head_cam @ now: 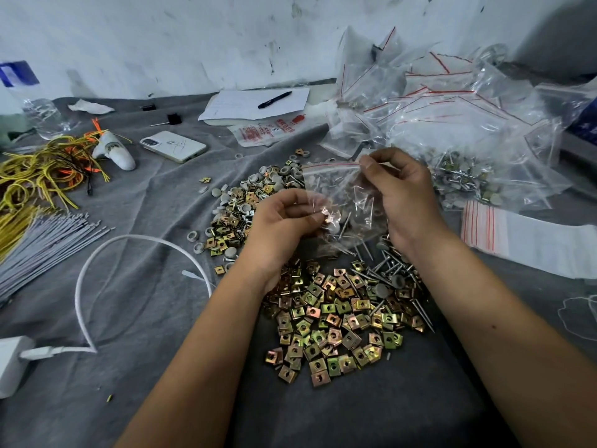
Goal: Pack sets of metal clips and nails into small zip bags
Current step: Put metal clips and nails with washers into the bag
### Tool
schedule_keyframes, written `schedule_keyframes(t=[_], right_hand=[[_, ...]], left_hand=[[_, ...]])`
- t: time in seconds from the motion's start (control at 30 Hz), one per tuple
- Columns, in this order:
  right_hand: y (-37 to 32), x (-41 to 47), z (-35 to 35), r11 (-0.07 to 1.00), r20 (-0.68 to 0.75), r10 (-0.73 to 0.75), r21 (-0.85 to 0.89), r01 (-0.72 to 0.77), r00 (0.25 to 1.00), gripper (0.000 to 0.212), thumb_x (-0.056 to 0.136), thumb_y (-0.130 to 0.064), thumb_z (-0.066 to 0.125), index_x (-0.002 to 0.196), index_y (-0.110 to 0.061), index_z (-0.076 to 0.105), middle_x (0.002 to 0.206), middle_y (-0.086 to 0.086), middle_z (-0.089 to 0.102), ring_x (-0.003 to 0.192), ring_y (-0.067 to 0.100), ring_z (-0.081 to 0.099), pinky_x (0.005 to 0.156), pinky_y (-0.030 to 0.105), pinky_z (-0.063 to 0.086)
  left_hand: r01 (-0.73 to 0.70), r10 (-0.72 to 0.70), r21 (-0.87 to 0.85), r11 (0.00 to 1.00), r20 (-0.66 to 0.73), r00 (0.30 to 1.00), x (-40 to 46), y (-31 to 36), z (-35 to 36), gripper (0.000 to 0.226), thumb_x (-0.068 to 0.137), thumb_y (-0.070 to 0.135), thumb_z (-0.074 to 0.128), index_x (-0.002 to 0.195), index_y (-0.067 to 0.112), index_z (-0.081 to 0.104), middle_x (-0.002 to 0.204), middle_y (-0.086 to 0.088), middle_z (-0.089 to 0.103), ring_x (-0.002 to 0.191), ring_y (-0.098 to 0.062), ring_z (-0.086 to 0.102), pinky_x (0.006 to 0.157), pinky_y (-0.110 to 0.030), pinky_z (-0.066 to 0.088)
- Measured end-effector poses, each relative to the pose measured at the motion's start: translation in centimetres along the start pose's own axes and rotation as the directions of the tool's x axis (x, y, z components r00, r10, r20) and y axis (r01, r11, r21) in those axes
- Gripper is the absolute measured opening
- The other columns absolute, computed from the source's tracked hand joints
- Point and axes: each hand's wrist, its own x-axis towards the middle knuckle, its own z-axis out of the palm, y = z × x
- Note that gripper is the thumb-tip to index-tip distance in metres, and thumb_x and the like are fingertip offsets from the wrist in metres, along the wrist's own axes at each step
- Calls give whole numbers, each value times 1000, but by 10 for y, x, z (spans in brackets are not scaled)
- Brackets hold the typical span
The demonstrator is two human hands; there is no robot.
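A small clear plastic zip bag with a red seal line (339,195) is pinched at its top edge by the right hand (400,195) and gripped lower down by the curled fingers of the left hand (284,218). Below the grip, square brass-coloured metal clips (329,321) are heaped on the grey cloth (145,302), with silver nails (392,270) just beneath the right wrist.

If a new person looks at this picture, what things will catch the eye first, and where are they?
In the middle, the left hand and right hand hold a small zip bag up between them. Below lies a heap of gold-coloured metal clips on the grey cloth, and filled bags pile up at far right.
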Motion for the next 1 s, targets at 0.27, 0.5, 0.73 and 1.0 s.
schedule_keyframes(t=[0.27,0.5,0.73,1.0], right_hand=[[-3,2,-5,992,11,57,112,-58,998,7,73,-24,82,78,-24,79,80,-2,70,79,24,55,76,45,47],[-5,4,-10,987,-32,15,159,-10,999,7,76,-18,80,80,-14,76,72,-2,70,66,9,62,72,33,54],[-6,8,-11,973,-152,-30,220,63,988,11,90,-1,72,85,-11,71,70,-1,65,66,11,56,64,24,51],[-6,2,-3,986,-131,-116,101,130,984,3,96,-8,68,95,-11,69,71,0,61,66,12,53,60,25,44]], left_hand=[[-43,33,155,987,68,997,-4,-1,2,37,89,-1,74,117,20,63,110,-5,78,98,-19,76,81,-33,63],[-190,126,425,885,175,977,-5,-9,12,69,75,-4,87,129,24,55,101,0,78,88,-11,77,83,-41,65],[-188,115,274,943,261,959,-8,0,6,46,79,-19,72,109,15,68,99,0,80,93,-15,76,84,-25,59],[-117,92,173,978,149,985,-7,-4,9,20,84,6,82,101,10,72,95,-16,76,81,-20,75,73,-35,64]])
